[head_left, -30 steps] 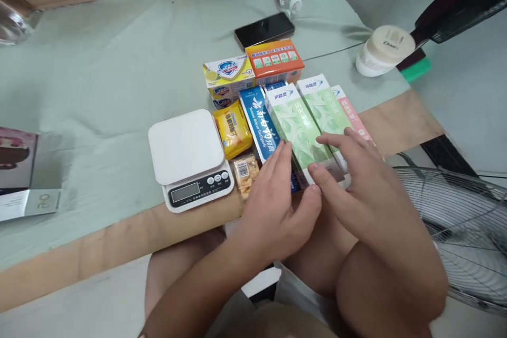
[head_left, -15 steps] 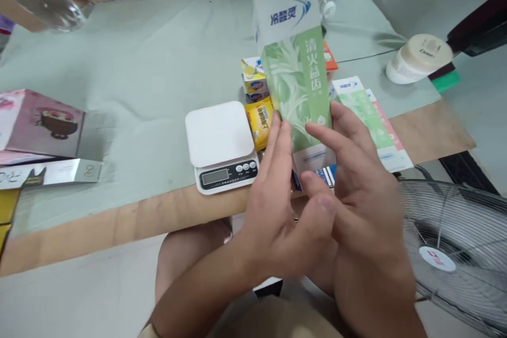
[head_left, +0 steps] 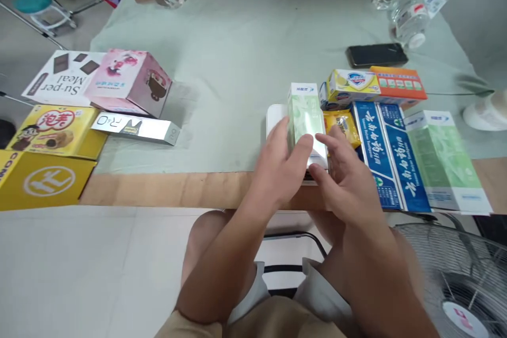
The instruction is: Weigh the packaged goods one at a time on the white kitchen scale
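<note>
"One green-and-white box [head_left: 307, 116] over the scale [head_left: 275, 115]?"
"Yes. My left hand [head_left: 277, 169], partly curled, touches it; I can't tell whether it grips. My right hand [head_left: 350, 182] hovers loosely open beside it."
"Right of the scale?"
"Yellow packet [head_left: 345, 124], then blue boxes [head_left: 374, 153]."

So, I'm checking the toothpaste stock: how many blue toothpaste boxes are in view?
2. One blue cardboard box lies right of the shiny yellow packet; its twin lies alongside, left of a green-and-white carton. Others may be hidden underneath.
</note>
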`<state>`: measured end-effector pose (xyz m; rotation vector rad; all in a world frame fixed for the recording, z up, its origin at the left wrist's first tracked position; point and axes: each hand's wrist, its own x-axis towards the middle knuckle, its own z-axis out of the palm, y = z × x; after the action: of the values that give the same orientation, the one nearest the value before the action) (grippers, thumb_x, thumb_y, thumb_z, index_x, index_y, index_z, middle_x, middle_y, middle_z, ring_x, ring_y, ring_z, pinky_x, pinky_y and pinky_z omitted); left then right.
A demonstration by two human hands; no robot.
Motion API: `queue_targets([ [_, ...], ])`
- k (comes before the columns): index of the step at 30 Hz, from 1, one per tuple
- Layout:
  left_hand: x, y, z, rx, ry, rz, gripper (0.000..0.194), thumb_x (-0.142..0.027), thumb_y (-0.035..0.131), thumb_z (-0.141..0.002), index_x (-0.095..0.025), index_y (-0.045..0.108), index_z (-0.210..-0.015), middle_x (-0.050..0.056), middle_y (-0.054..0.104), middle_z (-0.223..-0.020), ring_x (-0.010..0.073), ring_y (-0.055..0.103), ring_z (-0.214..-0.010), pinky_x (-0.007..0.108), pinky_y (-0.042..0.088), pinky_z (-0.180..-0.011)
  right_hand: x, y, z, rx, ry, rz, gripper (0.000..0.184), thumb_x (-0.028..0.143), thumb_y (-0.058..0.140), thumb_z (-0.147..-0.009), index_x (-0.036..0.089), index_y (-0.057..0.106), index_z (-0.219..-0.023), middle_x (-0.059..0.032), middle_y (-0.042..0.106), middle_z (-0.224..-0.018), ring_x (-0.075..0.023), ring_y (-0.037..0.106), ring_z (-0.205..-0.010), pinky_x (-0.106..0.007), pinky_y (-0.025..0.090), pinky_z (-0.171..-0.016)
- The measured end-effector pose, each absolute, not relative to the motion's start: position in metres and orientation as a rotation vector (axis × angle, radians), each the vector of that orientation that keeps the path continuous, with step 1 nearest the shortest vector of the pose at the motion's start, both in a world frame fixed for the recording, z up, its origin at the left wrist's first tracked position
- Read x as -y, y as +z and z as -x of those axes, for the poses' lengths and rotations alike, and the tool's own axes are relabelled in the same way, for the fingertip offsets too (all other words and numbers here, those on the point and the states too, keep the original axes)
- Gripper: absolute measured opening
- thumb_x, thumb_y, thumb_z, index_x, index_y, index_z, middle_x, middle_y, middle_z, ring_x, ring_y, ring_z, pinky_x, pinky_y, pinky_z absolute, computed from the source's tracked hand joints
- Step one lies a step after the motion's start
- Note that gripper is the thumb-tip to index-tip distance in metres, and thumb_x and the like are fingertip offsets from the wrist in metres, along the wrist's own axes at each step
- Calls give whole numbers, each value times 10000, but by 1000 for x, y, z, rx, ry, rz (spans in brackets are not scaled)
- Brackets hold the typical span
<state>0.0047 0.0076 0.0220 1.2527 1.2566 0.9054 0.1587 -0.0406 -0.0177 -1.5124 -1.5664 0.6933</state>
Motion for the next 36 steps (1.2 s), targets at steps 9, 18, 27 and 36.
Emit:
queue_targets([
  [9,-22,21,17,-1247,726,-1232,293,-511,521,-976,-254,661,-987,72,758,-1210,297,676,-1224,407,524,-1022,34,-18,-139,1601,392,1790,574,508,725,-871,281,596,-1382,-147,595,-1537,-398,518,-1490,-670,450,-1200],
  [18,3,54,65,-1099,926,-1260,276,-472,591,-933,-234,577,-793,38,671,-906,184,614,-848,304,485,-733,41,-7,-100,1584,291,1489,599,320,798,-803,265,550,-1345,-151,586,-1521,-381,555,-1466,-655,446,-1210],
  [27,3,36,217,-1066,2317,-178,400,-126,469,-861,-233,223,-564,-70,101,-604,89,100,-480,246,139,-457,24,-10,12,2246,559,862,647,149,719,-800,306,504,-1390,-145,634,-1532,-300,658,-1392,-431,621,-1024],
  [36,0,10,257,-957,2170,327,445,-157,451,-902,-227,125,-608,-86,76,-538,73,67,-424,260,95,-439,-34,-34,78,2584,543,801,543,209,664,-843,267,603,-1379,-146,569,-1611,-303,596,-1463,-492,574,-1135],
])
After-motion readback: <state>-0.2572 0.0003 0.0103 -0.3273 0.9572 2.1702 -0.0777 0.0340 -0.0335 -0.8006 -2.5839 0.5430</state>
